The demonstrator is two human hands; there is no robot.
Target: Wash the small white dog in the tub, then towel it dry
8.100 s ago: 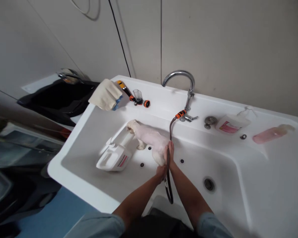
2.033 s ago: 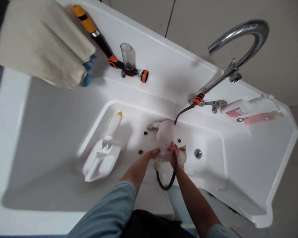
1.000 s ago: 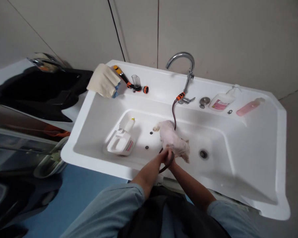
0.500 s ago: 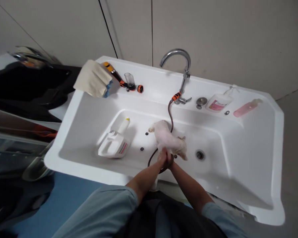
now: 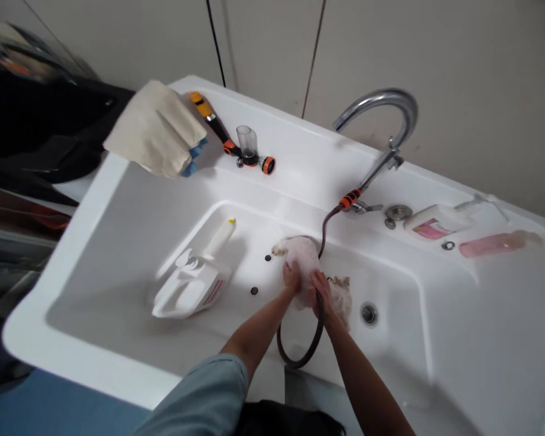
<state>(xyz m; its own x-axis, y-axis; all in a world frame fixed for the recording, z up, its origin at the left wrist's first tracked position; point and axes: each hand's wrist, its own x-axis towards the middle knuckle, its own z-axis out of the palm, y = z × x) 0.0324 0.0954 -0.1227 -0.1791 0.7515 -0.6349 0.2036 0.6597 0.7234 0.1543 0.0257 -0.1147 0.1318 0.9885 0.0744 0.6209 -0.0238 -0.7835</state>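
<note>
Standing in the tub [image 5: 418, 363], apparently a small wet dog [image 5: 305, 266], hands on it.

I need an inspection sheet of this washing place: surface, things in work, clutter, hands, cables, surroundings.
Surface: white moulded tub, drain uncovered.
Job's things: small wet white animal in basin; dark rubber hose looping from chrome tap.
Clutter: white jug lying on its side; beige cloth; orange-black nozzle; white pump bottle; pink bottle.
Hands: left hand on animal; right hand on animal and hose.
Cables: black cable on wall.
Surroundings: beige wall panels, blue floor.
</note>
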